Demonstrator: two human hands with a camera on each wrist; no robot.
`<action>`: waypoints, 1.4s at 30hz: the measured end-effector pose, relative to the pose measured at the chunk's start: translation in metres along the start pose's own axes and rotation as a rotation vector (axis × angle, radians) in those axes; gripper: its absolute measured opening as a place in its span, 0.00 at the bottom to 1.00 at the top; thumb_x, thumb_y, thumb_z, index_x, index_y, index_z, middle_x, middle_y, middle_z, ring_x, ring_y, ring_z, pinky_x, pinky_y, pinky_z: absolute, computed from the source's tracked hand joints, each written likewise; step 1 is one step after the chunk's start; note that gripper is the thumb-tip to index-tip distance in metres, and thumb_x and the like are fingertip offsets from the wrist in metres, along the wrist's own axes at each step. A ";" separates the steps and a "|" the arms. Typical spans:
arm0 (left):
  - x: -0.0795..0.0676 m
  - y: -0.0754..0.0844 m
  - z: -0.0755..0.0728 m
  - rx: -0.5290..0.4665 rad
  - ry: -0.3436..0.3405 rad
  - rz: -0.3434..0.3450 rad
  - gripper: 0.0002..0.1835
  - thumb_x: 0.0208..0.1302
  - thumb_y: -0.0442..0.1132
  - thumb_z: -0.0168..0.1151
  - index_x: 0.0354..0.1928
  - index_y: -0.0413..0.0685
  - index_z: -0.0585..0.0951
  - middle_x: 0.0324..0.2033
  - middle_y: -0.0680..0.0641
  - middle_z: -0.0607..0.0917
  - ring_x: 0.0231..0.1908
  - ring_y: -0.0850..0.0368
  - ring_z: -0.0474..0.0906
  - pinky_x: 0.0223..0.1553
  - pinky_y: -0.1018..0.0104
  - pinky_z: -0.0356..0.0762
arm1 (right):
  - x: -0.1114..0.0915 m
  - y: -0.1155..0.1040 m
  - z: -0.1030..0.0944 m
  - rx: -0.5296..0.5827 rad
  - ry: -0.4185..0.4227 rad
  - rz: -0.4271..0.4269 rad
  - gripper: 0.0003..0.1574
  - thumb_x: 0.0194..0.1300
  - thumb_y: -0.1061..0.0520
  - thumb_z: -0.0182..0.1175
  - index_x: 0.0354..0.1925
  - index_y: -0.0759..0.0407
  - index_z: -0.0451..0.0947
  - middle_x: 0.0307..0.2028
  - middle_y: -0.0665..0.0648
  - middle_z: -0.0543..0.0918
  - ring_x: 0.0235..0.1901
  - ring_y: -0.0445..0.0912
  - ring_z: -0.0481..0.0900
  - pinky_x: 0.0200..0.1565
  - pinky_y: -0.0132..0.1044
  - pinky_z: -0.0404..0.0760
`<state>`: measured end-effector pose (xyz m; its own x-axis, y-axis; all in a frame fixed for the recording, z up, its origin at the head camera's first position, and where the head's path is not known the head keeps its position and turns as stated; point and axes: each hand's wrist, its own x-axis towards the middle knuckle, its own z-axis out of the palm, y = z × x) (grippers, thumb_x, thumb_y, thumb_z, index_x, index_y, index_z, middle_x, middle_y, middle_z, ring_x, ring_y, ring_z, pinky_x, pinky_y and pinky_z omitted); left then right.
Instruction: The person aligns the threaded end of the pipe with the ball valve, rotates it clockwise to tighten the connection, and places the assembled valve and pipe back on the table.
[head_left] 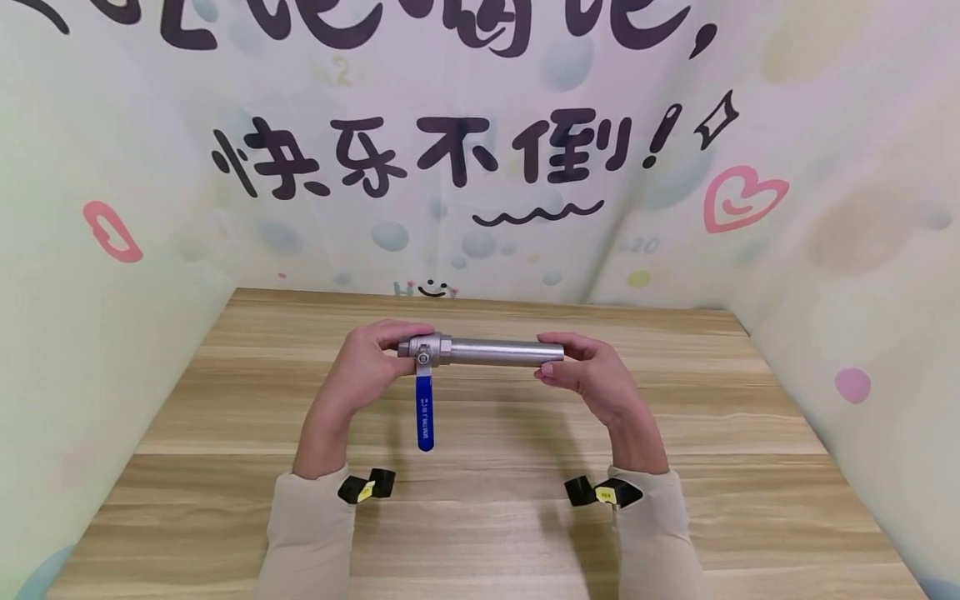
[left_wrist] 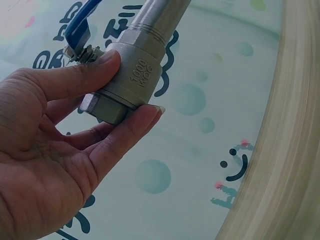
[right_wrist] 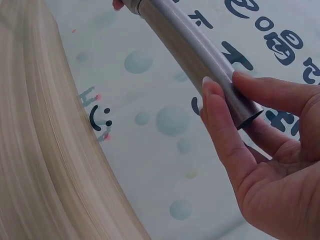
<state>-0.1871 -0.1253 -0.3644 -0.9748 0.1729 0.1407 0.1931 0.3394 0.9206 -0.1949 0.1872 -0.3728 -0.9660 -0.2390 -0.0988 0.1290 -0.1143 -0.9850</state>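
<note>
Over the table, a steel ball valve is joined to a straight metal pipe, the two lying nearly level from left to right. My left hand grips the valve body, thumb on the near side and fingers on the far side. In the left wrist view the valve body bears the raised marking 1000 WOG. Its blue lever handle points toward me. At the pipe's free end my right hand pinches it between thumb and fingers; the pipe shows its open end in the right wrist view.
A wood-grain table spreads beneath both hands. Behind it hangs a pale printed backdrop with black characters, dots and hearts, which also closes both sides. Black straps with small yellow labels sit at the beige sleeves.
</note>
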 end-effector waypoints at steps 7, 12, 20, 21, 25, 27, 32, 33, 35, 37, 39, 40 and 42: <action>0.000 0.000 0.000 0.012 0.005 0.008 0.23 0.52 0.26 0.68 0.52 0.50 0.85 0.53 0.46 0.82 0.48 0.47 0.75 0.39 0.60 0.78 | 0.000 0.002 -0.002 0.017 -0.018 -0.033 0.28 0.56 0.78 0.59 0.56 0.69 0.76 0.44 0.58 0.78 0.34 0.46 0.85 0.44 0.37 0.83; -0.001 0.000 -0.001 0.008 0.004 0.001 0.23 0.53 0.26 0.68 0.52 0.50 0.85 0.54 0.46 0.82 0.49 0.47 0.75 0.39 0.61 0.78 | 0.002 0.004 -0.003 0.088 -0.037 -0.056 0.24 0.56 0.79 0.58 0.46 0.59 0.84 0.44 0.59 0.78 0.33 0.48 0.85 0.44 0.37 0.83; -0.001 0.002 -0.002 -0.019 0.000 -0.004 0.23 0.53 0.26 0.67 0.52 0.50 0.85 0.54 0.47 0.82 0.50 0.47 0.75 0.40 0.59 0.79 | 0.001 0.003 -0.005 0.075 -0.051 -0.062 0.21 0.60 0.75 0.59 0.42 0.53 0.85 0.41 0.59 0.78 0.33 0.48 0.85 0.41 0.37 0.84; -0.001 0.002 -0.001 -0.021 -0.001 -0.003 0.23 0.53 0.26 0.67 0.52 0.51 0.85 0.53 0.47 0.82 0.49 0.47 0.76 0.40 0.59 0.79 | 0.001 0.003 -0.005 0.066 -0.045 -0.056 0.20 0.61 0.74 0.59 0.42 0.52 0.85 0.40 0.59 0.78 0.32 0.48 0.85 0.40 0.37 0.84; -0.001 0.001 0.000 -0.029 -0.004 0.000 0.23 0.52 0.26 0.68 0.52 0.50 0.85 0.53 0.47 0.82 0.49 0.47 0.76 0.40 0.59 0.78 | -0.001 0.001 -0.006 0.032 -0.033 -0.029 0.16 0.65 0.69 0.59 0.44 0.53 0.84 0.39 0.59 0.78 0.29 0.46 0.85 0.36 0.34 0.84; 0.000 0.000 0.000 -0.032 -0.004 0.000 0.23 0.52 0.25 0.67 0.52 0.49 0.85 0.53 0.47 0.82 0.49 0.47 0.76 0.40 0.60 0.78 | -0.001 0.000 -0.006 0.013 -0.024 -0.016 0.14 0.66 0.67 0.59 0.48 0.58 0.82 0.39 0.59 0.79 0.29 0.46 0.85 0.36 0.34 0.84; -0.001 0.000 0.001 -0.029 -0.003 0.003 0.24 0.52 0.25 0.67 0.52 0.47 0.85 0.53 0.46 0.82 0.49 0.46 0.75 0.40 0.60 0.78 | 0.000 -0.001 -0.005 -0.025 -0.005 0.003 0.25 0.66 0.63 0.61 0.59 0.73 0.71 0.39 0.59 0.80 0.28 0.45 0.85 0.36 0.35 0.84; -0.001 0.000 0.001 -0.029 -0.003 0.003 0.24 0.52 0.25 0.67 0.52 0.48 0.85 0.53 0.46 0.82 0.49 0.46 0.75 0.40 0.60 0.78 | 0.000 -0.001 -0.004 -0.031 -0.003 0.006 0.27 0.66 0.63 0.61 0.60 0.75 0.69 0.39 0.59 0.80 0.28 0.45 0.85 0.36 0.35 0.84; -0.001 0.001 0.001 -0.026 -0.002 0.000 0.23 0.52 0.25 0.67 0.52 0.49 0.85 0.53 0.47 0.82 0.49 0.47 0.75 0.39 0.60 0.78 | 0.000 -0.001 -0.004 -0.040 0.004 0.010 0.28 0.66 0.61 0.61 0.60 0.76 0.69 0.40 0.59 0.79 0.28 0.45 0.84 0.35 0.34 0.84; -0.001 0.001 0.001 -0.025 -0.004 -0.001 0.23 0.52 0.26 0.68 0.52 0.51 0.85 0.53 0.47 0.82 0.49 0.47 0.76 0.39 0.59 0.78 | 0.000 -0.001 -0.003 -0.047 0.010 0.013 0.27 0.67 0.60 0.60 0.58 0.75 0.70 0.40 0.59 0.78 0.27 0.44 0.84 0.35 0.34 0.84; -0.001 0.001 0.001 -0.021 -0.005 0.000 0.23 0.52 0.27 0.68 0.52 0.51 0.85 0.53 0.47 0.83 0.49 0.47 0.76 0.39 0.59 0.78 | 0.000 -0.001 -0.002 -0.048 0.015 0.018 0.26 0.67 0.59 0.60 0.57 0.75 0.71 0.38 0.59 0.79 0.27 0.44 0.84 0.34 0.33 0.84; -0.001 0.001 0.001 -0.019 -0.006 0.001 0.23 0.52 0.27 0.68 0.52 0.51 0.85 0.53 0.47 0.83 0.49 0.47 0.76 0.39 0.59 0.78 | 0.000 -0.001 -0.002 -0.046 0.017 0.020 0.27 0.67 0.58 0.60 0.57 0.76 0.70 0.37 0.59 0.80 0.27 0.43 0.84 0.34 0.32 0.83; 0.000 0.001 0.002 -0.018 -0.006 0.000 0.23 0.52 0.27 0.68 0.52 0.50 0.85 0.52 0.47 0.83 0.48 0.48 0.76 0.39 0.59 0.78 | 0.000 -0.001 -0.002 -0.040 0.020 0.023 0.27 0.67 0.58 0.61 0.57 0.77 0.70 0.34 0.59 0.81 0.26 0.43 0.83 0.33 0.32 0.83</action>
<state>-0.1866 -0.1234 -0.3641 -0.9742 0.1783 0.1382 0.1906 0.3228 0.9271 -0.1952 0.1893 -0.3719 -0.9673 -0.2215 -0.1240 0.1426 -0.0699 -0.9873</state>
